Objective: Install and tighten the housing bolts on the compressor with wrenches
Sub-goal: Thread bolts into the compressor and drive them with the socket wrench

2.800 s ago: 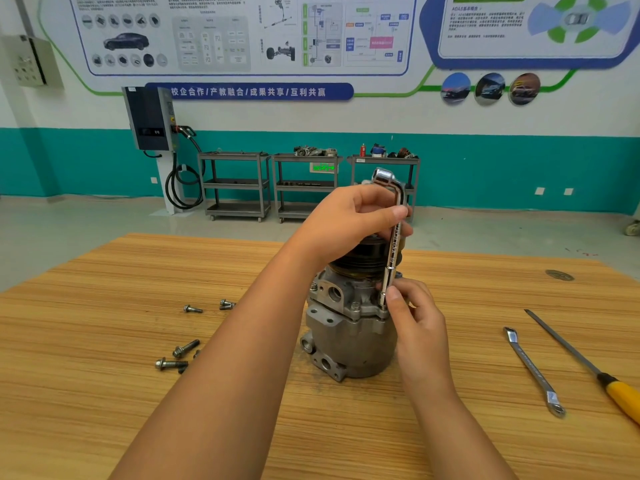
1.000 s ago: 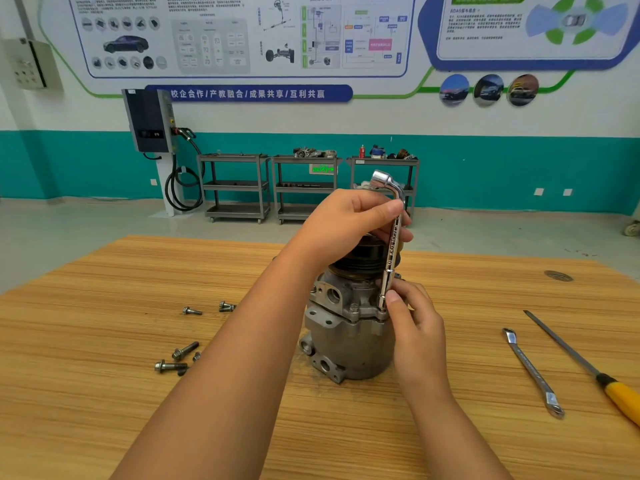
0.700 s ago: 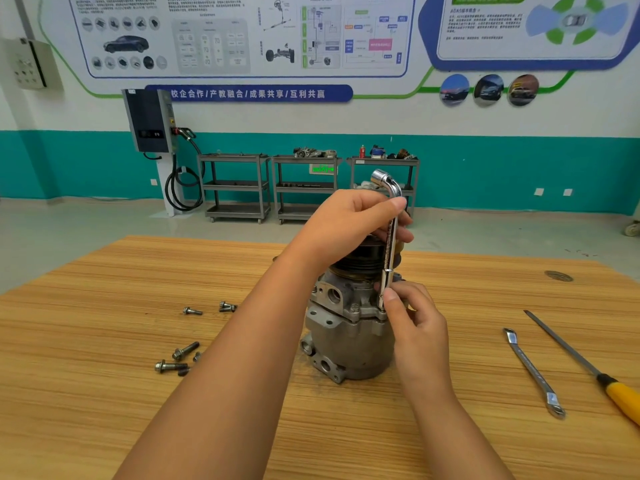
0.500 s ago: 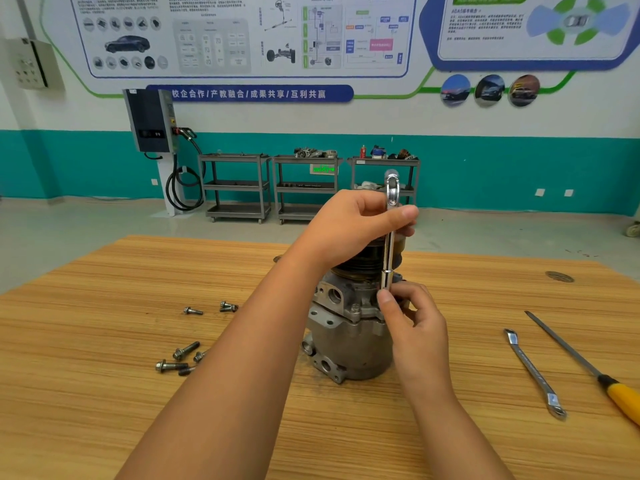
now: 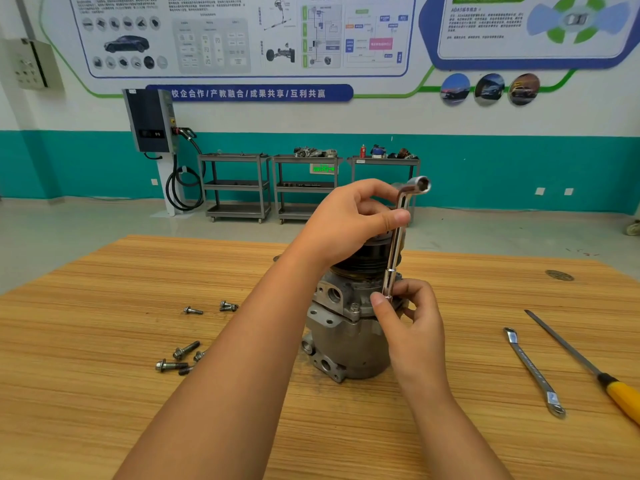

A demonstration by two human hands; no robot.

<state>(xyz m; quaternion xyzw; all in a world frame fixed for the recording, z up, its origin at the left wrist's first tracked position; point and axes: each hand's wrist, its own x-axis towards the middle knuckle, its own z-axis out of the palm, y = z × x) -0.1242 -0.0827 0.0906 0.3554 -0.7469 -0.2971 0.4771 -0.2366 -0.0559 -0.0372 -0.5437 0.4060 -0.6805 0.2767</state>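
Two hands are closed on one L-wrench (image 5: 394, 244), which is stood almost upright on the compressor (image 5: 346, 341) at the middle of the worktop (image 5: 104, 375). The upper shaft, just under the bend, is wrapped by the left hand (image 5: 349, 223), thumb laid across it. The lower end is pinched between thumb and fingertips of the right hand (image 5: 412, 327) at the housing flange. Whether a bolt sits under the socket cannot be told, since it is hidden by the fingers. One bolt head (image 5: 354, 307) is seen seated in the flange just left of the right thumb. Loose bolts (image 5: 187, 349) are scattered toward the left edge, in a nearer cluster and a farther few. A spanner (image 5: 533, 370) and a yellow-handled screwdriver (image 5: 588, 365) are laid side by side, not touching, near the right edge. Three carts (image 5: 239, 185) are lined along the far wall. Parts are piled on the top shelves of the middle and right ones.
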